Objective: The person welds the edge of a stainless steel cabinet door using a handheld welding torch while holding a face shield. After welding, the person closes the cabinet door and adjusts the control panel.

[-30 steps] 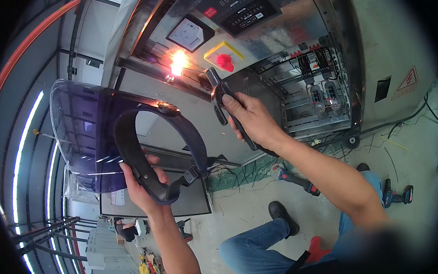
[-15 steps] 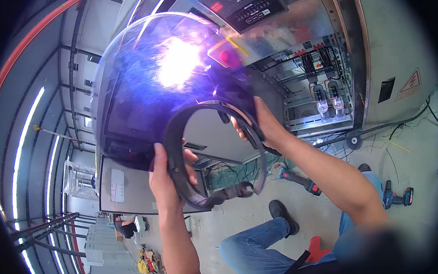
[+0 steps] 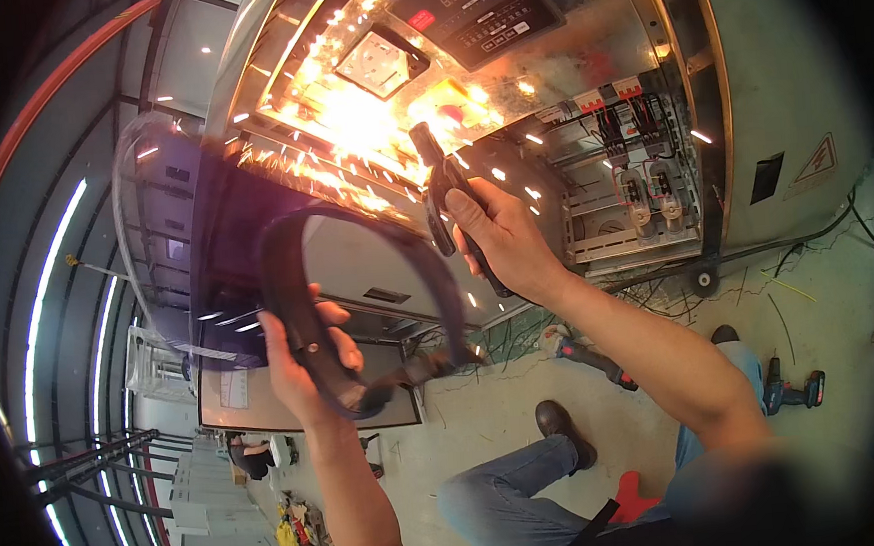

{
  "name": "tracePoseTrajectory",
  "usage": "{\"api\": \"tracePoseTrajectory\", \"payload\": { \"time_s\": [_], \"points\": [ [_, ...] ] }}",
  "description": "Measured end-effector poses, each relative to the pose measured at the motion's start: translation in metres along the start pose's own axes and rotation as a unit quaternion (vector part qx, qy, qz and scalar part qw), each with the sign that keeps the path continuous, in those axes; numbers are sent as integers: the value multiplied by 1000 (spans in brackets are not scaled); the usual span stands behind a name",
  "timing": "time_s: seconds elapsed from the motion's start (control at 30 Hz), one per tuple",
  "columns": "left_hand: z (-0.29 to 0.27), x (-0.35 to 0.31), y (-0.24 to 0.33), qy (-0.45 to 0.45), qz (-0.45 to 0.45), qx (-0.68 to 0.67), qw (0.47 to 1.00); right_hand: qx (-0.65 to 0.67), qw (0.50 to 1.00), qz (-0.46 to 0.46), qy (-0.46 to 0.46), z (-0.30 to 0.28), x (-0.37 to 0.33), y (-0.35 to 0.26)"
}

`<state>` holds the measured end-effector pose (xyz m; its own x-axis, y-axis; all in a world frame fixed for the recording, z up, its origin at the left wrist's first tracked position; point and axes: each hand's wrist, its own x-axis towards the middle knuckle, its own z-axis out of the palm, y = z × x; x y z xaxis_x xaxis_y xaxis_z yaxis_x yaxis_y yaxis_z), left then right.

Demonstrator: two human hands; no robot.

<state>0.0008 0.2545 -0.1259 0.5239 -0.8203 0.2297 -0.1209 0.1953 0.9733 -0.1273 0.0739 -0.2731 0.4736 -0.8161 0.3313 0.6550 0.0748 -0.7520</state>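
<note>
Face shield (image 3: 222,231) | band (image 3: 282,267) in L hand (image 3: 299,373) | visor (image 3: 173,289) up-L of it

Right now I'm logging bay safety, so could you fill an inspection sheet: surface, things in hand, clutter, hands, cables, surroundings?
Surface: metal cabinet front; sparks burst brightly near the dial meter.
Things in hand: tinted face shield; black handled tool, its tip beside the glare, contact unclear.
Clutter: cordless drill and another power tool on the floor.
Hands: left hand, bare, grips the shield's headband; right hand, bare, is closed around the tool.
Cables: black cable runs by the cabinet's base; wires show in its open compartment.
Surroundings: another person in the background; red warning triangle on the cabinet.
</note>
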Motion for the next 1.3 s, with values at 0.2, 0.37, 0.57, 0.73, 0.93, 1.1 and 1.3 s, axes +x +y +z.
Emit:
{"api": "tracePoseTrajectory", "payload": {
  "time_s": [0.2,0.37,0.57,0.73,0.93,1.1,1.3],
  "points": [
    [-26,4,2,38,81,-6,996,-30,998,57,2,-4,0,-3],
    [-27,1,1,28,62,-7,998,-46,997,60,10,-5,3,-1],
    [-23,1,-3,20,40,2,999,-33,997,67,6,-1,5,4],
    [4,-5,0,24,-25,81,996,-27,995,96,9,1,5,3],
    [35,-3,-5,-1,-81,156,984,-15,991,133,15,-4,3,2],
    [35,-4,-6,9,-76,138,987,-31,988,149,-10,2,-3,-17],
    [6,2,-5,8,-37,51,998,14,1000,17,8,1,-1,-4]
  ]
}}
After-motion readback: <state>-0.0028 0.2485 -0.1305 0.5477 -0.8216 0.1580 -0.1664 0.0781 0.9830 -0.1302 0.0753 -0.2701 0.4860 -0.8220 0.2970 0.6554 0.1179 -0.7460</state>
